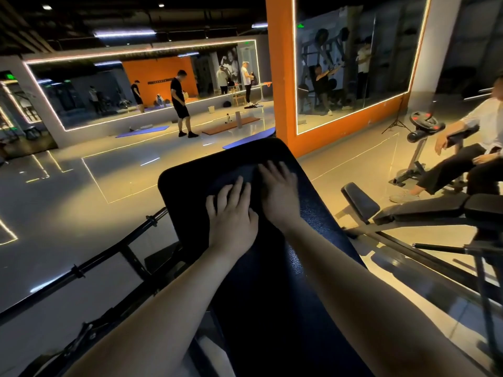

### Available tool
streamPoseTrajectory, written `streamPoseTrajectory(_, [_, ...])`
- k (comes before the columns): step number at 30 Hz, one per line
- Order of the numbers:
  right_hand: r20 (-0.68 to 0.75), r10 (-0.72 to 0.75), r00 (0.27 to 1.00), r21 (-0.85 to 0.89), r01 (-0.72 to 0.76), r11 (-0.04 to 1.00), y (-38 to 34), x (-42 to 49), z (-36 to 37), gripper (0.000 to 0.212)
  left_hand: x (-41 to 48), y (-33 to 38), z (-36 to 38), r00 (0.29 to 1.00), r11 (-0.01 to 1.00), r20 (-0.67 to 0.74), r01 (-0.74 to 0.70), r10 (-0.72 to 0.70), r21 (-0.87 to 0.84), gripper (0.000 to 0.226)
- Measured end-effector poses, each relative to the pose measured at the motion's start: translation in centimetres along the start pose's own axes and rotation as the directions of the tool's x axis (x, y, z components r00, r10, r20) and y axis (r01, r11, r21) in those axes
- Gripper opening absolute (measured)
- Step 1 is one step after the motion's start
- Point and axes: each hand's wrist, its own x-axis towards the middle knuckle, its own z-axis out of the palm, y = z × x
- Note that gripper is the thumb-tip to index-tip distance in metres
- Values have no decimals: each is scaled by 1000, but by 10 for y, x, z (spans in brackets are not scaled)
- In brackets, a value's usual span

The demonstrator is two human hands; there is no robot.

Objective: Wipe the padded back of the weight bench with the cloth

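Observation:
The dark padded back of the weight bench (187, 186) runs away from me up the middle of the view. A dark grey cloth (245, 174) lies flat on its upper part, hard to tell apart from the padding. My left hand (231, 216) presses palm-down on the cloth's near left part, fingers spread. My right hand (280, 191) lies flat on the cloth just to the right and slightly farther up. Both hands touch side by side; most of the cloth is hidden under them.
A barbell (114, 246) on a black rack crosses low on the left. Another bench (424, 210) stands at right, with a seated person (473, 153) beyond it. An orange pillar (280, 77) rises behind the pad. A standing person (181, 104) and floor mats are far off.

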Motion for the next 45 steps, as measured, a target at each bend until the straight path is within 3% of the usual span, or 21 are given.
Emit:
streamPoseTrajectory(2, [-93, 231, 968, 40, -229, 973, 37, -8, -15, 41, 3, 3, 6, 1000, 1000, 24, 12, -12, 7, 58])
streamPoseTrajectory(4, [-134, 461, 877, 195, -433, 880, 55, -15, -29, 27, 1, 1, 8, 999, 999, 25, 23, -24, 32, 59])
streamPoseTrajectory(6, [-118, 570, 813, 240, -534, 811, 49, -7, -27, 21, 4, 3, 7, 999, 1000, 40, 24, -25, 18, 60])
streamPoseTrajectory(9, [-176, 446, 877, 218, -407, 887, 27, 19, -14, 23, 22, 1, -1, 999, 1000, 46, 22, -21, -17, 61])
streamPoseTrajectory(13, [-66, 31, 997, 145, -21, 989, 2, 41, 4, 45, 52, -17, -6, 997, 997, 9, 77, -77, 12, 61])
streamPoseTrajectory(16, [9, -254, 967, 216, 247, 945, -12, 37, 9, 43, 55, -19, 1, 996, 993, 10, 87, -88, 80, 62])
streamPoseTrajectory(18, [-15, -252, 968, 172, 251, 953, 1, 45, 7, 45, 54, -18, 2, 997, 995, 6, 74, -74, 74, 61])
streamPoseTrajectory(20, [-64, -50, 997, 145, 58, 988, 16, 58, -2, 46, 53, -20, 2, 998, 996, 9, 65, -65, 55, 60])
streamPoseTrajectory(22, [-106, 218, 970, 190, -195, 962, 21, 72, -10, 40, 52, -21, 3, 998, 997, -6, 65, -64, 51, 60])
streamPoseTrajectory(24, [-142, 291, 946, 174, -266, 948, 9, 77, -8, 39, 53, -20, 3, 997, 997, -9, 71, -71, 14, 60])
streamPoseTrajectory(25, [-143, 227, 963, 161, -204, 966, 0, 75, -3, 42, 53, -20, 2, 997, 997, -12, 74, -74, -27, 61])
streamPoseTrajectory(28, [-43, -182, 982, 264, 187, 946, -28, 54, 18, 43, 51, -24, 1, 992, 981, -74, 86, -100, -176, 57])
streamPoseTrajectory(31, [-2, -317, 949, 272, 305, 913, -20, 37, 15, 47, 41, -32, 2, 987, 965, -130, 62, -98, -253, 57])
streamPoseTrajectory(32, [-25, -259, 965, 209, 259, 943, -9, 33, 11, 50, 37, -34, 3, 990, 974, -120, 47, -75, -220, 59])
streamPoseTrajectory(34, [-77, 21, 997, 130, -11, 991, 20, 23, 0, 51, 29, -39, 6, 995, 994, -99, 15, -25, -108, 59])
streamPoseTrajectory(36, [-122, 317, 940, 172, -295, 940, 42, 16, -9, 39, 23, -38, 8, 996, 999, -93, -5, 2, -32, 59])
streamPoseTrajectory(39, [-162, 475, 865, 216, -439, 872, 32, 19, -9, 39, 21, -34, 7, 995, 1000, -97, 8, -7, 7, 61])
streamPoseTrajectory(41, [-172, 366, 914, 178, -337, 925, 4, 23, 2, 44, 21, -35, 7, 996, 1000, -84, 15, -14, 16, 63])
streamPoseTrajectory(43, [-91, 94, 991, 192, -75, 979, -33, 22, 17, 48, 21, -36, 7, 996, 999, -89, 15, -18, -35, 63])
streamPoseTrajectory(45, [-10, -169, 986, 250, 166, 954, -51, 19, 24, 47, 19, -40, 3, 993, 979, -104, 33, -55, -201, 60])
